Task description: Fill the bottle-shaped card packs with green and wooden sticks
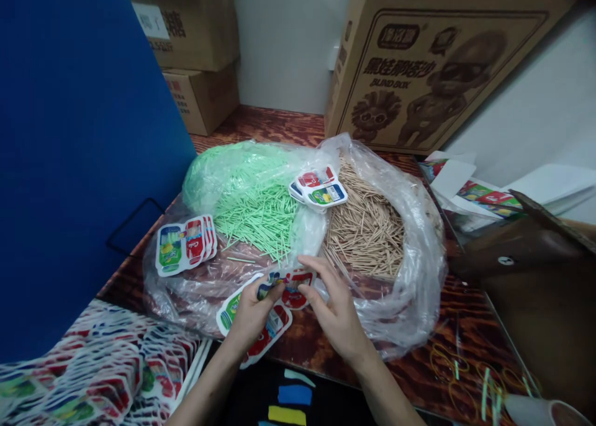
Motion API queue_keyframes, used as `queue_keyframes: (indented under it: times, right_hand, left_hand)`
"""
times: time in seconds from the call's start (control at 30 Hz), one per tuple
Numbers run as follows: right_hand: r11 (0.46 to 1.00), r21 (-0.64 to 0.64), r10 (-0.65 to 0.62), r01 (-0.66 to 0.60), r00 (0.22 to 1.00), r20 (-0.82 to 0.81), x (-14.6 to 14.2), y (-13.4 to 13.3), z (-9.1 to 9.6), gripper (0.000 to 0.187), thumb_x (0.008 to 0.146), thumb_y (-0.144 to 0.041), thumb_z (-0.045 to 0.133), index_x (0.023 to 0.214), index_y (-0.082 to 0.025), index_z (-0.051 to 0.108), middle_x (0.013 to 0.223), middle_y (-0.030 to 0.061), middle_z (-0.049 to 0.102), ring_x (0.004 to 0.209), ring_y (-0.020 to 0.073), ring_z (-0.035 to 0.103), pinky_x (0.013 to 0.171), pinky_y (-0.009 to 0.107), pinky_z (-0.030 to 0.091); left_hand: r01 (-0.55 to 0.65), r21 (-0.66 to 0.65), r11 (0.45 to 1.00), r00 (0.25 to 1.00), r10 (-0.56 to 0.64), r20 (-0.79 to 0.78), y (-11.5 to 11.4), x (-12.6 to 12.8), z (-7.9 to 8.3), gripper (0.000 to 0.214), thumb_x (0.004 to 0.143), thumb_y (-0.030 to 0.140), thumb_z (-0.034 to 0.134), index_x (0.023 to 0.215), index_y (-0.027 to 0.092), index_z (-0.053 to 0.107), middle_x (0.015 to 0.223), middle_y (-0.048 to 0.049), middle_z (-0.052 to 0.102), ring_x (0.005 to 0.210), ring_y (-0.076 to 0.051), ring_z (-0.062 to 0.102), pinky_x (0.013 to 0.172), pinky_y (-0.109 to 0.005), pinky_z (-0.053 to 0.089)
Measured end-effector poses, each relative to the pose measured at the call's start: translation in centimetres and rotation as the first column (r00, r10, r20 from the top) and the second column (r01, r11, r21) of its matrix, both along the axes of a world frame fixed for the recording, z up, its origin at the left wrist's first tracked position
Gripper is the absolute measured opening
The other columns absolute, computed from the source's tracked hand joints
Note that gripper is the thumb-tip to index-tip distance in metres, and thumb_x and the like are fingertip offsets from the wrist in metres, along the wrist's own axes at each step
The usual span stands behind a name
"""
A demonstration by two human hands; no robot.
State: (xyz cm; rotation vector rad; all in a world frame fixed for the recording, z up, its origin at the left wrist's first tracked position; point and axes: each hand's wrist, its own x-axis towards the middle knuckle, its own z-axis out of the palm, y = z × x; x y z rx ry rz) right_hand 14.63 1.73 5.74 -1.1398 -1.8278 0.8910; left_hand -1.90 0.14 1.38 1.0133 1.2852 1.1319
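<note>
A die-cut card (295, 289) printed with soda cans is between my two hands, above the table's front edge. My left hand (254, 311) pinches its left end, thumb on top. My right hand (335, 308) has thumb and index finger at its right end. Beneath it lie more can-shaped cards (267, 342), partly hidden by my left hand. Just beyond are green sticks (261, 221) and tan sticks (365, 227) in clear plastic bags (414, 289). A small stack of cards (186, 244) rests on the plastic at left, and another stack (319, 188) sits between the stick piles.
Many cards (93, 376) are heaped at lower left beside a blue panel (84, 134). Large cardboard boxes (437, 72) stand at the back. At right are a brown open box (526, 277), rubber bands (459, 376) and a paper tube (535, 408).
</note>
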Motion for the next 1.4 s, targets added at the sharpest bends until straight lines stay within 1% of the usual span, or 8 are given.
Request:
queue_keyframes:
  times: [0.37, 0.5, 0.63, 0.83, 1.0, 1.17, 1.23, 1.4]
  right_hand:
    - [0.999, 0.005, 0.043, -0.044, 0.993, 0.111, -0.6, -0.2, -0.2, 0.017, 0.094, -0.026, 0.046, 0.087, -0.022, 0.061, 0.11, 0.0068, 0.061, 0.111, 0.0224, 0.052, 0.094, 0.038, 0.04]
    - [0.998, -0.049, -0.028, 0.025, 0.998, -0.055, -0.7, -0.2, -0.5, 0.019, 0.094, -0.031, 0.047, 0.104, -0.025, 0.061, 0.116, 0.0056, 0.061, 0.112, 0.0204, 0.054, 0.096, 0.034, 0.042]
    - [0.976, -0.175, -0.155, 0.133, 0.98, -0.121, -0.3, 0.1, -2.2, 0.023, 0.091, -0.038, 0.049, 0.105, -0.025, 0.062, 0.105, 0.0048, 0.066, 0.102, 0.0209, 0.06, 0.087, 0.03, 0.047]
    - [0.932, -0.36, -0.015, -0.043, 0.988, -0.155, -1.4, -0.1, -5.4, 0.029, 0.09, -0.045, 0.048, 0.086, -0.022, 0.065, 0.085, 0.0048, 0.068, 0.084, 0.0223, 0.064, 0.074, 0.029, 0.05]
    - [0.932, -0.355, 0.04, -0.076, 0.993, -0.107, -2.2, -0.3, -5.9, 0.03, 0.092, -0.043, 0.045, 0.084, -0.021, 0.063, 0.08, 0.0028, 0.067, 0.08, 0.0204, 0.063, 0.071, 0.026, 0.047]
    - [0.951, -0.301, 0.05, -0.064, 0.997, -0.054, -2.8, 1.1, -5.6, 0.025, 0.093, -0.034, 0.043, 0.085, -0.02, 0.062, 0.082, 0.0027, 0.066, 0.081, 0.0193, 0.062, 0.074, 0.027, 0.045]
    - [0.963, -0.257, 0.072, -0.075, 0.997, -0.023, -3.8, 2.3, -5.5, 0.023, 0.094, -0.03, 0.042, 0.086, -0.02, 0.061, 0.081, 0.0023, 0.065, 0.08, 0.0185, 0.061, 0.073, 0.027, 0.044]
    - [0.982, -0.049, 0.188, -0.182, 0.945, 0.267, -9.3, 5.9, -6.3, 0.022, 0.092, -0.016, 0.041, 0.085, -0.019, 0.061, 0.086, 0.004, 0.065, 0.084, 0.0187, 0.058, 0.077, 0.029, 0.043]
  left_hand:
    - [0.029, 0.057, 0.998, 0.995, -0.023, -0.095, -0.3, -0.5, 0.4, 0.024, 0.079, 0.039, 0.064, 0.071, 0.016, 0.066, 0.071, -0.0006, 0.064, 0.072, -0.017, 0.057, 0.069, -0.026, 0.045]
    - [-0.076, -0.02, 0.997, 0.997, 0.077, 0.021, -0.4, -2.0, -0.6, 0.026, 0.074, 0.041, 0.069, 0.075, 0.015, 0.066, 0.072, -0.0015, 0.067, 0.068, -0.016, 0.06, 0.067, -0.027, 0.048]
    - [-0.359, -0.103, 0.928, 0.913, 0.372, 0.169, 0.2, -6.2, -1.0, 0.035, 0.065, 0.04, 0.077, 0.086, 0.015, 0.066, 0.076, -0.0033, 0.072, 0.067, -0.019, 0.066, 0.066, -0.031, 0.053]
    - [-0.636, 0.064, 0.769, 0.77, 0.628, 0.116, 2.9, -15.5, -0.6, 0.049, 0.056, 0.037, 0.082, 0.095, 0.012, 0.065, 0.083, -0.0059, 0.073, 0.069, -0.021, 0.068, 0.068, -0.035, 0.055]
    - [-0.558, 0.212, 0.803, 0.721, 0.595, -0.355, 6.0, -19.7, -2.0, 0.047, 0.063, 0.038, 0.073, 0.103, 0.014, 0.065, 0.095, -0.0092, 0.072, 0.093, -0.029, 0.065, 0.084, -0.044, 0.051]
    - [-0.416, 0.471, 0.778, 0.329, 0.611, -0.719, 5.9, -19.6, -2.8, 0.046, 0.076, 0.028, 0.061, 0.12, 0.017, 0.058, 0.124, -0.0147, 0.059, 0.119, -0.032, 0.05, 0.103, -0.046, 0.036]
    - [-0.36, 0.547, 0.756, 0.256, 0.644, -0.721, 4.6, -18.2, -2.7, 0.039, 0.082, 0.03, 0.055, 0.119, 0.016, 0.058, 0.124, -0.0154, 0.057, 0.119, -0.031, 0.049, 0.103, -0.045, 0.036]
    - [-0.129, 0.558, 0.82, 0.44, 0.552, -0.708, 0.2, -11.2, -2.9, 0.014, 0.089, 0.024, 0.047, 0.088, 0.02, 0.061, 0.093, -0.0067, 0.065, 0.094, -0.023, 0.058, 0.085, -0.037, 0.046]
